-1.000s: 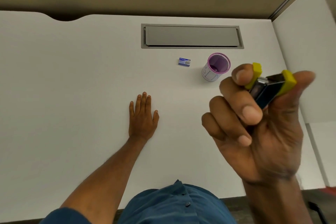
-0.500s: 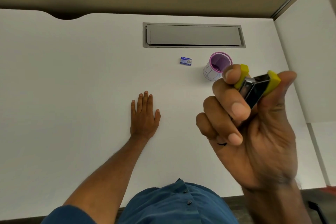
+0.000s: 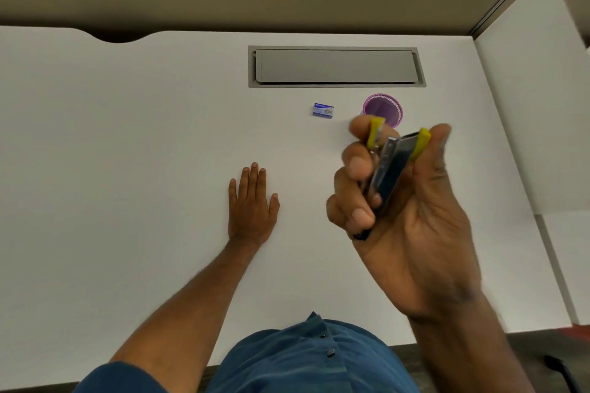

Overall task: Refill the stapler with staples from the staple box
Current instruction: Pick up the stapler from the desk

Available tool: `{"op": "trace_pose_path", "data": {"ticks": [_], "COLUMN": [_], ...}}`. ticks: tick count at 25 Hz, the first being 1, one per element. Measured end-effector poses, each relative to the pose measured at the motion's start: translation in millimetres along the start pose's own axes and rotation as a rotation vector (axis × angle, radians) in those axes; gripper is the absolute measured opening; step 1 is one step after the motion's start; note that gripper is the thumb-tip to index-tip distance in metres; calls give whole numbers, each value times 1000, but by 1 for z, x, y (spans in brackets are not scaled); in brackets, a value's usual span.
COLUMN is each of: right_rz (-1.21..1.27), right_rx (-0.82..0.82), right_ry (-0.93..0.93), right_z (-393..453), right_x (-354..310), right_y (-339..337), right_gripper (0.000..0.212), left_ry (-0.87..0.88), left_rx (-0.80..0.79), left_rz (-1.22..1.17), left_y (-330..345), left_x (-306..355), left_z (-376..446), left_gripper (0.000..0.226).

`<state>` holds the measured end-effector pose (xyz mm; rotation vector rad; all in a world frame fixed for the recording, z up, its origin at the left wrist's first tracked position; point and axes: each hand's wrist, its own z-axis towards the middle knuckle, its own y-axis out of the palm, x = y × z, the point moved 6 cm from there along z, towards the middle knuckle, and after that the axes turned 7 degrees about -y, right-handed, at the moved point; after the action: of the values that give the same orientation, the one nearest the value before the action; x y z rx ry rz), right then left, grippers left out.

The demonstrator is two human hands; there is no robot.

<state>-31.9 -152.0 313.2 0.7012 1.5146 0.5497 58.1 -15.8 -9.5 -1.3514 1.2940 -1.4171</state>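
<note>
1. Stapler [image 3: 391, 166]: small, dark blue body w/ yellow ends, metal part showing. It is held up in the air over the right part of the desk [image 3: 127, 137], not touching it.
2. Right hand [image 3: 412, 220] grips it, fingers curled round the left side, thumb on the right yellow end, index tip at the other yellow end. The stapler's 2 arms stand apart at the far end, in a V.
3. Left hand [image 3: 252, 204] lies flat on the desk, palm down, fingers straight & close together, holding nothing. It is well left of the stapler.
4. Small blue box [image 3: 323, 110] sits on the desk, beyond both hands, near a purple cup [image 3: 383, 107] on its right. The cup is partly hidden by the right hand's fingertips.
5. Grey hatch [image 3: 335, 66] is set in the desk, farther back.
6. Blue shirt [image 3: 303, 357] at the near edge.
</note>
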Motion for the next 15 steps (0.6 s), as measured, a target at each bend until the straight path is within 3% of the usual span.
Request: {"op": "trace_pose_path", "data": {"ticks": [4,7,9,11,15], "right_rz": [-293,-529,-592,-585,-440], "right_rx": [247,431,472,491,578], "right_ry": [79,197,207,167,100], "right_z": [10,6,0,-5,-14], "right_x": [32,62,78,83,84], "right_y": [-49,-96,-112,-118,-103], "right_gripper": [60,55,46,39,36], "left_ry": [-200,-457,-490,-439,-396], "left_rx": [-172,-428,-614,-658,-584], "left_rz": [-292,-995,-1421,-1544,-1550], "left_y": [-10,-55,-91,-116,-136], "left_x": [19,59,92,110,123], "left_z": [-1,-22,-47,-68,-84], "left_gripper": [58,46,42,44,37]}}
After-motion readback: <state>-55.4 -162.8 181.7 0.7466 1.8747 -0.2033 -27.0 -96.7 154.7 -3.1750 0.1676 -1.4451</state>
